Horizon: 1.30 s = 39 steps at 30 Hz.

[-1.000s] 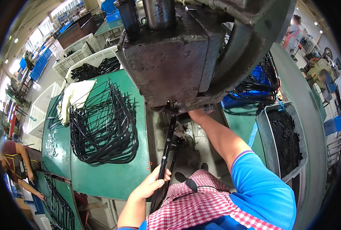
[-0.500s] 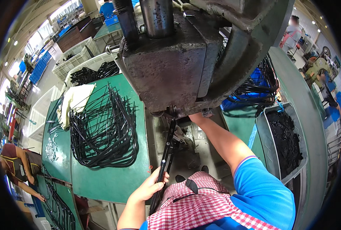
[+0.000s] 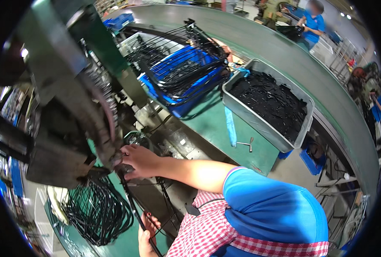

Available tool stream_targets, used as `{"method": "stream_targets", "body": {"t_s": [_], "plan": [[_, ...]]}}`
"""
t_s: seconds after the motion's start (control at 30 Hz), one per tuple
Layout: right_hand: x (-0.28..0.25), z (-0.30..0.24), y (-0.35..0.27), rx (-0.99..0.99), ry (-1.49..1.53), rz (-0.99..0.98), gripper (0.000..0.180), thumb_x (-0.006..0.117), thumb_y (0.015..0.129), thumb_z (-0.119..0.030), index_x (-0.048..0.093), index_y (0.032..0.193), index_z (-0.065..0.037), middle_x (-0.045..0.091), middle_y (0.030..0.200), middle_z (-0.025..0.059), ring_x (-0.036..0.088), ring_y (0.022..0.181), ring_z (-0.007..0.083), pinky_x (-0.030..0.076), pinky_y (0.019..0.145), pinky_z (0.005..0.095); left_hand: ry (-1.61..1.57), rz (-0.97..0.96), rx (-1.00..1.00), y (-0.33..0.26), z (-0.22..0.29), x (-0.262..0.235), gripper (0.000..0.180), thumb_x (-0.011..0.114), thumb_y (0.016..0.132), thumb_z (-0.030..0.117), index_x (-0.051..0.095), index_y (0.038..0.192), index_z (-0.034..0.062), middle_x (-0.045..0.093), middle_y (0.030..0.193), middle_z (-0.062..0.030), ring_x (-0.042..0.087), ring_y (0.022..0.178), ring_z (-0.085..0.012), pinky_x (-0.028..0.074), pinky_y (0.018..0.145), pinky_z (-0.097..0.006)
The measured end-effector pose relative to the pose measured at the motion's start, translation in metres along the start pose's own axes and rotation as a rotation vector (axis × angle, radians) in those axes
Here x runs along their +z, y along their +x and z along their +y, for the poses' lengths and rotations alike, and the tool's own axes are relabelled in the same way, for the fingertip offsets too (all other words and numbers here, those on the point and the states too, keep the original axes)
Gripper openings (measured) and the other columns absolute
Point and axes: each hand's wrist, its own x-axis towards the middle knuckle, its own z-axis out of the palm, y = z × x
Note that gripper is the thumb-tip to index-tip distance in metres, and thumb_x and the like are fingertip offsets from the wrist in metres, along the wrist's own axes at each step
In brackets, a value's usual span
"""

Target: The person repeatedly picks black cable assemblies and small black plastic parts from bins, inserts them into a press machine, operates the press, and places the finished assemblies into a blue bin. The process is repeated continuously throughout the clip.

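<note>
A long black metal bar (image 3: 132,202), part of a thin frame, runs slantwise from the press to my lap. My left hand (image 3: 147,234) is closed around its near end, thumb on top. At its far end, right under the head of the dark metal press (image 3: 59,160), is my right hand (image 3: 140,162). The fingers of that hand are curled in beside the tooling and blurred; what they grip is hidden. A pile of bent black wire frames (image 3: 98,212) lies on the green table to the left of the bar.
Beyond my right arm, a grey bin (image 3: 304,136) full of small black pieces stands on a green table (image 3: 207,122), near a T-shaped wrench (image 3: 247,144). A blue crate (image 3: 179,107) carries more black frames. A pale cloth (image 3: 58,201) lies beside the pile. A co-worker (image 3: 312,23) stands far off.
My view has swung to the right, so the press now sits at the left and the grey bin shows fully. My right hand, mostly hidden behind the press before, has come into sight.
</note>
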Motion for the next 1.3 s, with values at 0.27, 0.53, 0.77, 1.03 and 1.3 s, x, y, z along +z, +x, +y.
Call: {"method": "stream_targets", "body": {"t_s": [0.27,0.53,0.77,1.03,1.3], "plan": [[-0.155,0.075,-0.149,0.396,-0.21,0.551,0.043,0.07,0.069,-0.019,0.061,0.109,-0.005,0.059,0.109,0.0147,0.051,0.108,0.032,0.038,0.096,0.0426,-0.03,0.078,0.094,0.003,-0.006,0.034,0.105,0.069,0.066,0.057,0.021,0.146,0.0077,0.053,0.104,-0.01,0.057,0.084,-0.0201,0.05,0.073,-0.03],[-0.306,0.205,-0.336,1.414,-0.666,0.499,0.062,0.069,0.077,-0.031,0.047,0.13,-0.01,0.043,0.129,0.0167,0.041,0.121,0.0338,0.039,0.1,0.0429,-0.084,0.263,0.161,-0.002,0.013,0.134,0.066,0.063,0.082,0.046,0.044,0.131,0.0047,0.055,0.111,-0.0104,0.055,0.094,-0.0234,0.047,0.08,-0.035],[-0.327,0.25,-0.385,1.491,-0.525,0.314,0.055,0.077,0.07,-0.032,0.059,0.112,-0.001,0.062,0.099,0.0158,0.06,0.102,0.0325,0.047,0.089,0.0378,-0.135,0.153,0.168,0.029,-0.007,0.119,0.08,0.063,0.074,0.054,0.036,0.136,0.0104,0.053,0.1,-0.0027,0.056,0.083,-0.0157,0.046,0.068,-0.027],[-0.319,0.203,-0.312,1.062,0.631,0.909,0.016,0.053,0.093,-0.015,0.056,0.092,0.001,0.059,0.079,0.0072,0.058,0.059,0.0121,0.046,0.049,0.0221,-0.117,0.255,0.106,0.016,-0.021,0.104,0.088,0.064,0.073,0.05,0.028,0.143,0.0119,0.049,0.102,-0.0051,0.055,0.084,-0.0172,0.048,0.075,-0.03],[-0.158,0.02,-0.12,0.749,1.182,-0.062,0.053,0.066,0.078,-0.003,0.041,0.125,-0.003,0.056,0.075,0.0039,0.065,0.066,0.0178,0.056,0.059,0.0294,-0.063,0.142,0.083,0.02,-0.017,0.083,0.101,0.072,0.067,0.052,0.024,0.143,0.0069,0.051,0.107,-0.0071,0.056,0.093,-0.0179,0.046,0.084,-0.031]]}}
